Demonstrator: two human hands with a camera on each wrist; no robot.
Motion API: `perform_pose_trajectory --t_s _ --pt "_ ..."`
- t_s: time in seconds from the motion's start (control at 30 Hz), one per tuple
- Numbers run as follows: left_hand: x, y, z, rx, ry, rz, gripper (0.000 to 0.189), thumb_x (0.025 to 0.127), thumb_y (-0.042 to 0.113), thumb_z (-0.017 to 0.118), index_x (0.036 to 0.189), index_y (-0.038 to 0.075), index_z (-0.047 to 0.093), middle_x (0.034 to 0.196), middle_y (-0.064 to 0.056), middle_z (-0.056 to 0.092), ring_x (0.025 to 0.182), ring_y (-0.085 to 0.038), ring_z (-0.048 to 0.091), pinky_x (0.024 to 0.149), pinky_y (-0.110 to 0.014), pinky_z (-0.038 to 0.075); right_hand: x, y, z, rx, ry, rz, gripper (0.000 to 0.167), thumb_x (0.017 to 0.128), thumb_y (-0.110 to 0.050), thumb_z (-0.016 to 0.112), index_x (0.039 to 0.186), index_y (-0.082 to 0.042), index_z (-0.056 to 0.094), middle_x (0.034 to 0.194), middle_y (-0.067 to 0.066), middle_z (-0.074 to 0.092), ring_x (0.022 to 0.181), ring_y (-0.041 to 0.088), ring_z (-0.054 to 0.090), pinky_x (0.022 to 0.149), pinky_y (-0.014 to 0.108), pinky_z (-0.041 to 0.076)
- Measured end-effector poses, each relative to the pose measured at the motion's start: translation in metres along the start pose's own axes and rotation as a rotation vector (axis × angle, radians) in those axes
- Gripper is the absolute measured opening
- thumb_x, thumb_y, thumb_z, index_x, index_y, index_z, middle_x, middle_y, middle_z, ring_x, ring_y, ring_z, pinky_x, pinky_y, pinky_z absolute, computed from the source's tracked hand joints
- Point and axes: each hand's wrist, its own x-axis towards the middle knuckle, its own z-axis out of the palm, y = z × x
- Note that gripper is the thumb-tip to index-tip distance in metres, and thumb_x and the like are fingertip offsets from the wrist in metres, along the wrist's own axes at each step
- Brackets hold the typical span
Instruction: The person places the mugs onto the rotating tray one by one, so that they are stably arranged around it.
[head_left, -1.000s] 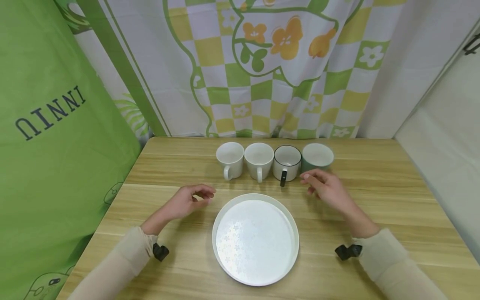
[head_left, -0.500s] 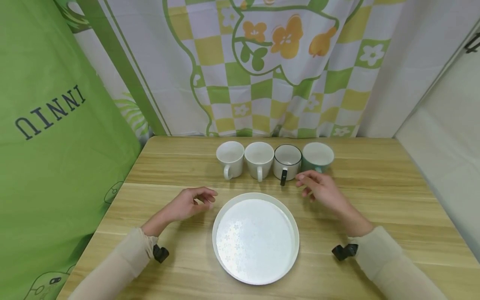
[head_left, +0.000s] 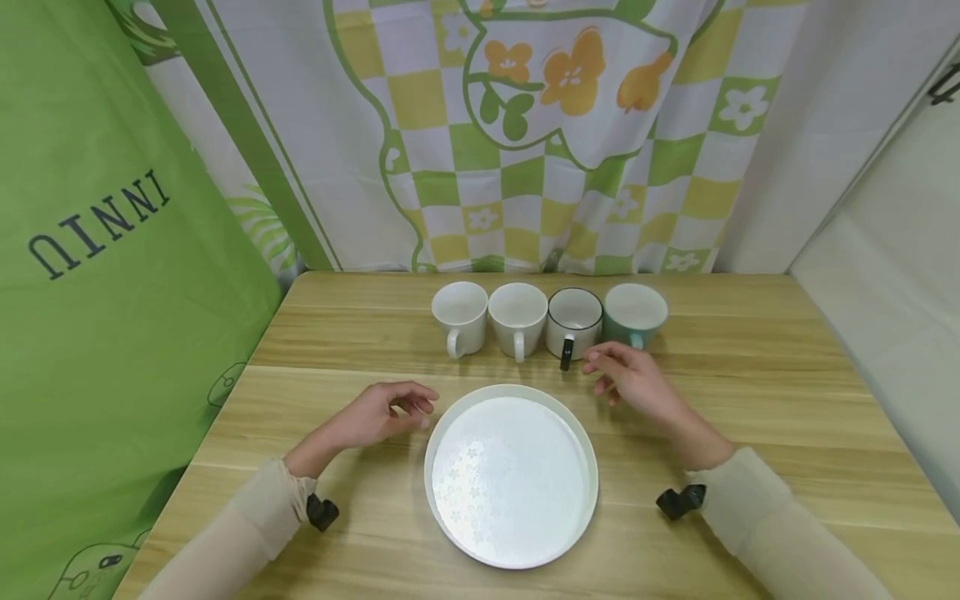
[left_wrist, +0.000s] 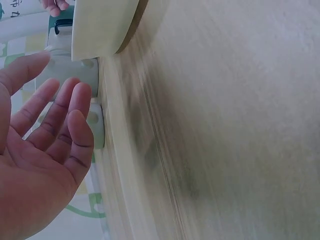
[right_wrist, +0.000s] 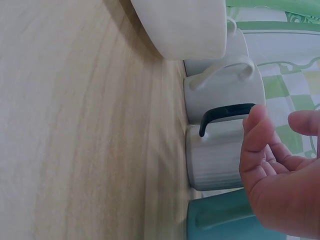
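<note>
Four-sided contact is nowhere to be seen; a round white tray (head_left: 513, 483) lies between my hands. My left hand (head_left: 378, 412) hovers left of its rim, fingers loosely bent and holding nothing. Behind the tray, mugs stand in a row with handles toward me: a white mug (head_left: 460, 310), another white mug (head_left: 517, 312), a white mug with black rim and black handle (head_left: 567, 353), and a teal mug (head_left: 618, 325). My right hand (head_left: 637, 383) is in front of the teal mug, partly covering it. Its relaxed fingertips are just right of the black handle, apart from it.
The wooden table (head_left: 750, 400) extends on both sides of the tray. A patterned curtain (head_left: 517, 192) hangs behind the mugs. Green cloth (head_left: 112, 292) borders the left side, and a pale panel (head_left: 892, 250) the right.
My right hand has moved left, from in front of the teal mug toward the black handle, uncovering the teal handle. My left hand has shifted slightly right toward the tray.
</note>
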Motion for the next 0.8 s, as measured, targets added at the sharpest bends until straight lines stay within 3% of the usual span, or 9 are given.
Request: perform_pose_trajectory --t_s 0.2,0.8 --pt "-0.002 -0.001 0.003 -0.031 -0.031 -0.008 0.036 0.091 0.010 0.071 0.125 0.002 0.064 0.105 -0.008 0.073 0.094 -0.012 0.065 0.079 -0.026 0.055 0.003 0.000 0.005 0.038 0.000 -0.005 0.038 0.106 -0.023 0.046 0.130 0.006 0.053 0.119 0.027 0.062 0.074 0.014 0.064 0.059 0.029 0.053" --pt "-0.005 0.000 0.005 -0.052 -0.121 -0.045 0.048 0.089 0.014 0.075 0.133 0.005 0.059 0.107 -0.010 0.071 0.092 -0.012 0.066 0.077 -0.023 0.053 0.016 0.001 0.014 0.063 0.016 0.032 0.041 0.106 -0.026 0.048 0.132 0.005 0.052 0.125 0.027 0.057 0.077 0.012 0.062 0.061 0.027 0.054"
